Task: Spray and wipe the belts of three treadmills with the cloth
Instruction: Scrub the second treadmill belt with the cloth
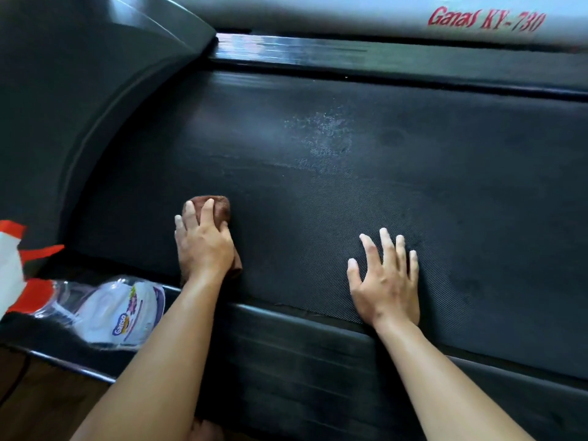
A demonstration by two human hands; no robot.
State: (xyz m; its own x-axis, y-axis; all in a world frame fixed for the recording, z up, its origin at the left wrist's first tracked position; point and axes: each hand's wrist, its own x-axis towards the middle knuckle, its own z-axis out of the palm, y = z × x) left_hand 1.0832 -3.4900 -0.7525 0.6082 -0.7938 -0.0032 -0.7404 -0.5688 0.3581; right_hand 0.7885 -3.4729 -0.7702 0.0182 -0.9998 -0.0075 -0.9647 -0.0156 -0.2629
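Open belt [413, 186] stretches right; motor cover [63, 90] walls the left.

— From where is the scene viewed?
— From a single head-worn camera, aimed forward and down.
— How near is it held?
— Close over the belt [366, 198], which is seen from near edge to far edge.

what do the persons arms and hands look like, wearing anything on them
The left forearm and right forearm are bare to the frame edge, with no sleeves in view. The left grip and right grip are bare hands: no gloves, rings, watch or wristbands show. The visible fingernails are short and unpainted.
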